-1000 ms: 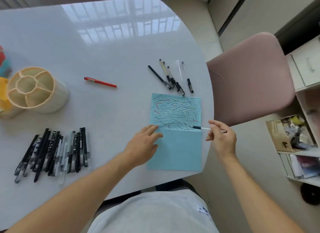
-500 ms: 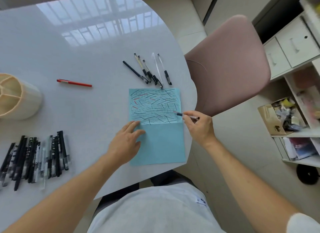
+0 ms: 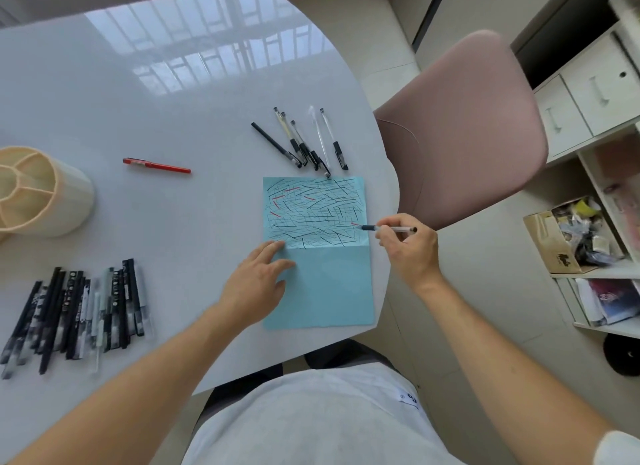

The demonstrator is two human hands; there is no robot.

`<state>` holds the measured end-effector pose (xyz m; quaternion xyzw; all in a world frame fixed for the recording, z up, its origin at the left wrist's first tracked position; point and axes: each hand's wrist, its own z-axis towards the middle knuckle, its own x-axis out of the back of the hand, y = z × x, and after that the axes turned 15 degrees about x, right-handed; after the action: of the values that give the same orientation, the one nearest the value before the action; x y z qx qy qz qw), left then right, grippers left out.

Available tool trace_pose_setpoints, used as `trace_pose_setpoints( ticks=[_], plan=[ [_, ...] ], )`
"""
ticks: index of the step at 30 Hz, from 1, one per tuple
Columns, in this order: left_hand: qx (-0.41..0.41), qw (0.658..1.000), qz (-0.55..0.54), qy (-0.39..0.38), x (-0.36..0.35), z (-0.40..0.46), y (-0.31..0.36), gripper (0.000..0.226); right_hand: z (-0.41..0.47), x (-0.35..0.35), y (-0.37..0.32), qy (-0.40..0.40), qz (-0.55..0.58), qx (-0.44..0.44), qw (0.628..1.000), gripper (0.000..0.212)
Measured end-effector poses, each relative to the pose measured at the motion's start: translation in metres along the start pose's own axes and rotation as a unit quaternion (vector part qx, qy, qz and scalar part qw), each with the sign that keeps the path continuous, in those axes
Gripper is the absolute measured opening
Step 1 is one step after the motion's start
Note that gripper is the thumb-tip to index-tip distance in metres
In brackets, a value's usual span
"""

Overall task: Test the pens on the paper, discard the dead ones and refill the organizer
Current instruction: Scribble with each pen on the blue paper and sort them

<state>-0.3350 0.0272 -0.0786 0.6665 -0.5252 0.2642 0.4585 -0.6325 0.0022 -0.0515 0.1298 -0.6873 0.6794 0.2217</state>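
Nearest, the left hand lies flat with fingers spread, pinning the blue paper to the table, while the right hand pinches a clear pen, tip at the paper's right edge among the scribbles. This looks like a test stroke; next comes judging the mark and sorting the pen. Half a second ago the tip sat slightly further in (barely). Beyond lie the tested pens, a red pen, the untested pile and the empty organizer.
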Motion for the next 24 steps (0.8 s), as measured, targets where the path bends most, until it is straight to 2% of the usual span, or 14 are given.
trace_pose_setpoints(
  ticks=[3, 6, 11, 14, 18, 21, 24],
  plan=[
    [-0.018, 1.0, 0.002, -0.01, 0.003, 0.0, -0.002, 0.045, 0.014, -0.011, -0.009, -0.014, 0.027, -0.004, 1.0, 0.004],
    [-0.033, 0.999, 0.001, 0.003, 0.007, -0.002, -0.007, 0.043, 0.04, -0.03, -0.025, -0.027, 0.058, -0.011, 0.998, 0.008],
    [0.001, 0.998, -0.05, 0.03, 0.013, -0.012, -0.024, 0.041, 0.093, -0.069, -0.06, -0.049, 0.087, 0.005, 0.995, 0.013],
    [0.041, 0.997, -0.066, 0.029, 0.013, -0.022, -0.039, 0.04, 0.118, -0.094, -0.079, -0.097, 0.105, 0.016, 0.99, 0.013],
    [0.088, 0.99, -0.102, 0.035, 0.01, -0.039, -0.057, 0.037, 0.128, -0.128, -0.099, -0.182, 0.067, 0.036, 0.98, 0.028],
    [0.128, 0.982, -0.136, 0.037, 0.011, -0.054, -0.066, 0.033, 0.117, -0.159, -0.1, -0.259, 0.041, 0.018, 0.965, 0.032],
    [0.2, 0.959, -0.189, 0.069, 0.014, -0.068, -0.082, 0.026, 0.084, -0.19, -0.095, -0.326, 0.011, -0.014, 0.945, 0.026]
  ],
)
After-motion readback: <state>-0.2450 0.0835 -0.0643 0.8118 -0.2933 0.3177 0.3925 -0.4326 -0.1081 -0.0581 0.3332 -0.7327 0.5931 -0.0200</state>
